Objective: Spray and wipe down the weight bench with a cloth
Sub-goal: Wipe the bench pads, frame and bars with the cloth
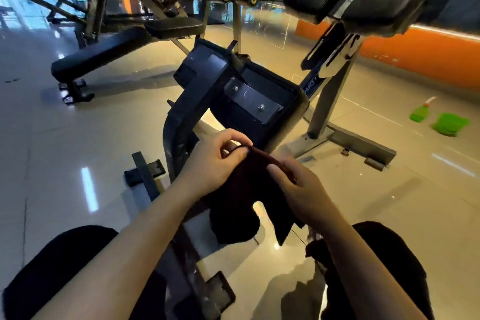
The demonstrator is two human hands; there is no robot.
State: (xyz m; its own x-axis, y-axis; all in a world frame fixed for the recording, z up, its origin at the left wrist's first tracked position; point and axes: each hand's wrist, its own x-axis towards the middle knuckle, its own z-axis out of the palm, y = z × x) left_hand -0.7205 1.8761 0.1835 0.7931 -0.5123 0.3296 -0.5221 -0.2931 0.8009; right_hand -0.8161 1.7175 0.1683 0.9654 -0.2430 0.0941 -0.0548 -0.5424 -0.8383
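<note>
Left hand (217,161) and right hand (298,187) both pinching a dark cloth (239,205) before the weight bench (241,93), green spray bottle (420,112) on the floor (78,138)

A dark maroon, matt cloth (241,197); a black painted metal bench frame (179,122) with a shiny steel plate (253,102); glossy beige floor tiles (78,138); a far-right green plastic spray bottle (420,112).

Two hands (215,161) (298,187), one dark cloth (241,205), one green spray bottle (422,110), one green cloth (450,123) and two benches (104,53) (254,101) were counted.
</note>
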